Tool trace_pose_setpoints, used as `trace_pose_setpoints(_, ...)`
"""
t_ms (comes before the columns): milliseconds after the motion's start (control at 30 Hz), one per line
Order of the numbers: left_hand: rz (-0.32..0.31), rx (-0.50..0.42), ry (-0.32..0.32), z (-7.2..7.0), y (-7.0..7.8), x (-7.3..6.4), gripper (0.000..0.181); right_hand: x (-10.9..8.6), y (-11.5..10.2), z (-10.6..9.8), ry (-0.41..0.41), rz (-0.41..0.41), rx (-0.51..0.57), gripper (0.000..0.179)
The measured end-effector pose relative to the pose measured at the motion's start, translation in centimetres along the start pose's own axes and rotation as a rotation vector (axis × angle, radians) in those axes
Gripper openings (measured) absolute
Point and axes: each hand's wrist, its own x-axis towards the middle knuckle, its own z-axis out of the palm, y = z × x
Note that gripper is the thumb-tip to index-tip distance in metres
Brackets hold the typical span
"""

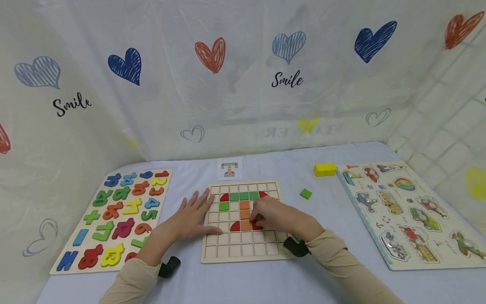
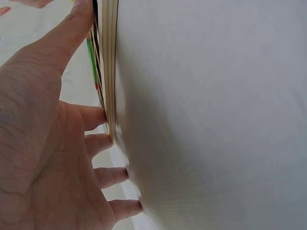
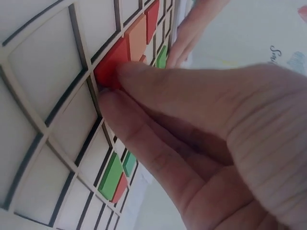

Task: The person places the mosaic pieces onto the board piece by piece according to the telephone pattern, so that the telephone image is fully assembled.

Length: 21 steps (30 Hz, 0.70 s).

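Note:
A wooden grid board (image 1: 224, 251) lies on the table, with several coloured tiles set in its cells. My right hand (image 1: 271, 213) is over the board and pinches a red tile (image 3: 112, 64) between thumb and finger, at a cell beside an orange tile (image 1: 246, 225). On the other side of that orange tile sits a red quarter-round tile (image 1: 235, 226). A row of green tiles (image 1: 244, 196) runs near the top, between red ones. My left hand (image 1: 191, 217), fingers spread, rests at the board's left edge, its thumb over the border.
Behind the board lies a pattern card (image 1: 229, 169). To the right are a loose green tile (image 1: 305, 194) and a yellow block (image 1: 325, 169). A letter-and-number puzzle (image 1: 77, 230) lies at left, partly under the left forearm. A picture puzzle (image 1: 410, 211) lies at far right.

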Motion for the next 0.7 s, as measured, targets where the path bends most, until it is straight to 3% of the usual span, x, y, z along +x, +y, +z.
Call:
trace_pose_setpoints(133,0.001,-0.002,-0.001,0.0,0.0,0.0,0.114,-0.8,0.8,-0.5,-0.024,0.026,0.166,0.013)
trace_pose_setpoints(233,0.000,0.000,-0.002,0.0,0.0,0.0,0.114,-1.8,1.5,-1.6,-0.025,0.052,0.226,0.015)
trace_pose_setpoints(500,-0.005,0.002,0.000,-0.1,0.2,-0.1,0.113,-5.4,3.7,-5.6,0.115,0.103,0.120,0.015)
trace_pose_setpoints(700,-0.008,-0.002,-0.001,-0.1,0.3,-0.1,0.113,-7.7,5.7,-6.7,0.218,0.204,0.102,0.018)
